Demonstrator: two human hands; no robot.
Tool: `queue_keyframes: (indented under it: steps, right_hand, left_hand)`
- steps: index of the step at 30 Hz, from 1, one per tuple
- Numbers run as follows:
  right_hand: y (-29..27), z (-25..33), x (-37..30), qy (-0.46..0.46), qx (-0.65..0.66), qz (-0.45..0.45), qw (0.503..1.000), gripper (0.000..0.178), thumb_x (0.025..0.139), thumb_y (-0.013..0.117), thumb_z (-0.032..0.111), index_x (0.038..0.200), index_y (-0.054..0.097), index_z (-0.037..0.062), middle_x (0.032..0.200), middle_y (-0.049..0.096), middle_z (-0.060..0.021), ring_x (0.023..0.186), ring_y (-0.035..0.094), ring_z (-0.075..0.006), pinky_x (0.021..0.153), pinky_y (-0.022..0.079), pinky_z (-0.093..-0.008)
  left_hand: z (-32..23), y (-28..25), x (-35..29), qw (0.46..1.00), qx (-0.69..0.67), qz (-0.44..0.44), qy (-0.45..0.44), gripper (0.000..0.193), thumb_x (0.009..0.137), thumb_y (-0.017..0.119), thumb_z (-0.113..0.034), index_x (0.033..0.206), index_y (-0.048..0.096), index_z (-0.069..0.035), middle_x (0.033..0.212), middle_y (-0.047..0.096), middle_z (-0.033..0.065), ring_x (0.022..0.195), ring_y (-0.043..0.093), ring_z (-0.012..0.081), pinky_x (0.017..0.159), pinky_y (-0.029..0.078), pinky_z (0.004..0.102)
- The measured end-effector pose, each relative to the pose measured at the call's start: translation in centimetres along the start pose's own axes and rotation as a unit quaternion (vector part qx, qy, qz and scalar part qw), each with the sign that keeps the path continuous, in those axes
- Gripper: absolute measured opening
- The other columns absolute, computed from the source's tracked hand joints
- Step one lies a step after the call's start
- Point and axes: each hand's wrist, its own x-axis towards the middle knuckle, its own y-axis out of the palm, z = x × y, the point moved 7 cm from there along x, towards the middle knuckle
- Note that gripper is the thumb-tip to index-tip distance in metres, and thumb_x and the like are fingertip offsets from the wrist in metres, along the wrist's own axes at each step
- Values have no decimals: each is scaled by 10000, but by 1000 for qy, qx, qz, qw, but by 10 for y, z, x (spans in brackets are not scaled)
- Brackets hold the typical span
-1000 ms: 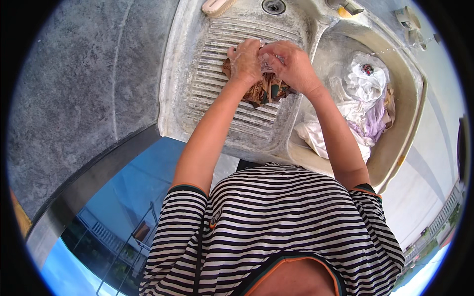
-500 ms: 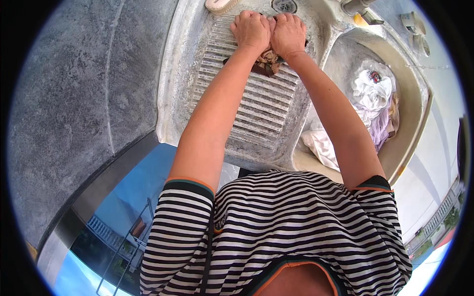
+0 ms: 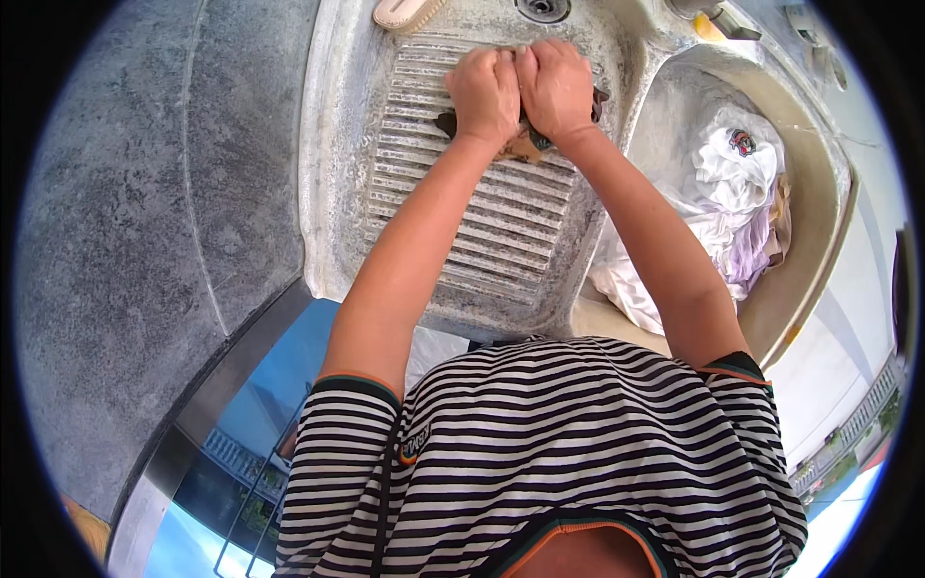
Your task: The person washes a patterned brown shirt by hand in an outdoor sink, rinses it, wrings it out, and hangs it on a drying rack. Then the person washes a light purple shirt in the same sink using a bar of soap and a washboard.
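Observation:
Both my arms reach forward over the ribbed washboard (image 3: 496, 217) of a stone laundry sink. My left hand (image 3: 484, 94) and my right hand (image 3: 556, 89) are side by side, closed and pressing on a bunched brown and dark cloth (image 3: 521, 148). Most of that cloth is hidden under the hands; dark bits stick out on either side and a tan fold shows between the wrists. The fingertips are curled out of sight, but both hands grip the cloth against the ridges.
A scrub brush (image 3: 409, 13) lies at the washboard's far left corner, and a drain (image 3: 542, 9) is beyond my hands. In the right-hand basin (image 3: 665, 125) lie wet white, lilac and tan clothes (image 3: 737, 207), below a tap (image 3: 718, 19). A grey stone counter (image 3: 125, 193) adjoins on the left.
My hands have come slightly back toward me along the washboard, still gripping the cloth. Less of the tan cloth now shows between my wrists.

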Motion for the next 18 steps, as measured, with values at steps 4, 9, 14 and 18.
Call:
queue_keyframes:
  steps: [4, 9, 14, 18]
  right_hand:
    - [25, -21, 19, -8, -128, -11, 992, 385, 973, 494, 366, 933, 707, 48, 1040, 695, -136, 1059, 595, -360, 952, 414, -469]
    - [-37, 37, -75, -46, 138, 49, 988, 361, 891, 649, 364, 1028, 598, 34, 1103, 645, -137, 1045, 579, -350, 946, 411, -448]
    - [-44, 34, -114, -39, 231, 35, 972, 142, 870, 561, 180, 791, 573, 62, 788, 570, -105, 741, 536, -317, 723, 415, -437]
    - [-12, 16, -25, -53, 93, -15, 994, 242, 924, 562, 169, 729, 588, 27, 770, 613, -166, 719, 583, -379, 668, 476, -475]
  left_hand:
    - [43, 19, 32, 977, 208, 51, 22, 343, 997, 487, -325, 1220, 648, -120, 1465, 428, 131, 1370, 329, 317, 1108, 187, 511]
    - [-17, -42, -93, 995, 23, 84, 39, 327, 999, 455, -283, 1123, 642, -45, 1312, 549, 189, 1254, 477, 318, 1063, 329, 492]
    - [-37, -37, -137, 992, -42, -60, 99, 135, 855, 531, -149, 846, 563, -18, 887, 563, 143, 850, 541, 330, 865, 383, 458]
    - [-10, -12, -26, 991, 74, 13, 109, 227, 908, 493, -178, 755, 565, -27, 792, 595, 132, 829, 545, 359, 817, 402, 464]
